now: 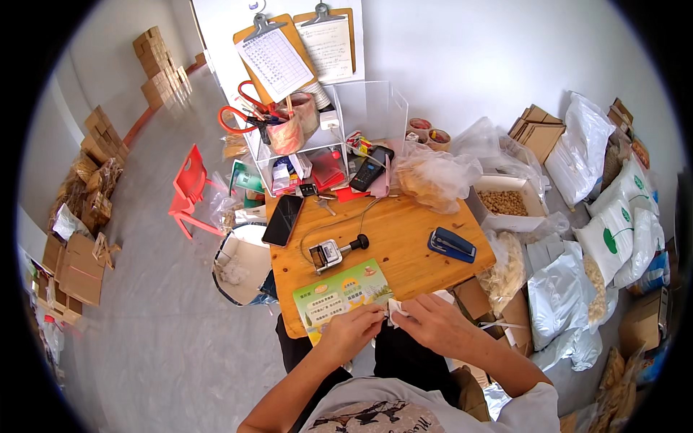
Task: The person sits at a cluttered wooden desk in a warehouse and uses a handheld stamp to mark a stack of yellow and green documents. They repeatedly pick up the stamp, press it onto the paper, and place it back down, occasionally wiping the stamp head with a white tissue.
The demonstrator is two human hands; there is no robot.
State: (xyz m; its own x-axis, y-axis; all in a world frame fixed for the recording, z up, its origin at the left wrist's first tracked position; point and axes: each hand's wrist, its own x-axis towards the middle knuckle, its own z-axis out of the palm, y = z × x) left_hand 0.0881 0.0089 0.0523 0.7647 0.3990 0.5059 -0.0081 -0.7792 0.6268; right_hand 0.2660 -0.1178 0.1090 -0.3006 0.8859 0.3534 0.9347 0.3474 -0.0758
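Note:
At the table's near edge, my left hand [352, 332] and my right hand [439, 325] come together with fingers pinched. Between their fingertips is a small, white, paper-like piece [395, 309]; its exact kind is too small to make out. The right fingers cover part of it, and the left fingertips close at its left side. Partly under my left hand lies a green and yellow printed sheet [346, 292]. Beyond the sheet rests a metal hand stamp [328, 254] with a black knob. A dark blue stapler [452, 245] sits near the table's right edge.
On the wooden table [404, 224] are a dark phone [283, 220], keys [326, 207] and a black handset [371, 168]. A clear shelf [368, 108] stands behind, with scissors [242, 108] in a cup. A lined bin [242, 267] is left; bags [556, 296] crowd the right.

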